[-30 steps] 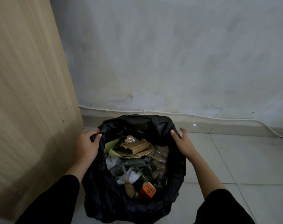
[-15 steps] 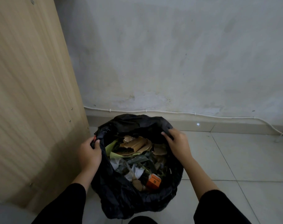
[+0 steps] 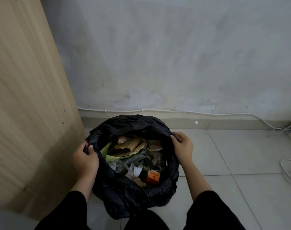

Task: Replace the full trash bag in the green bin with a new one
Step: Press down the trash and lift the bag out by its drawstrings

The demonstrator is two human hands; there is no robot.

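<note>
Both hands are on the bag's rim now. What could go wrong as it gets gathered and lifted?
1. The trash bag is heaped to its mouth, so cardboard scraps or the orange box may spill onto the floor tiles.
2. The left hand and right hand grip only thin rim plastic, which might tear.
3. Stiff cardboard edges may puncture the bag.

The wooden panel (image 3: 25, 97) stood tight against the trash bag's (image 3: 124, 193) left side, leaving little room there; the wall (image 3: 174, 55) rose just behind; bare floor (image 3: 241, 163) lay open to the right, crossed only by a white cable (image 3: 289, 171).
</note>
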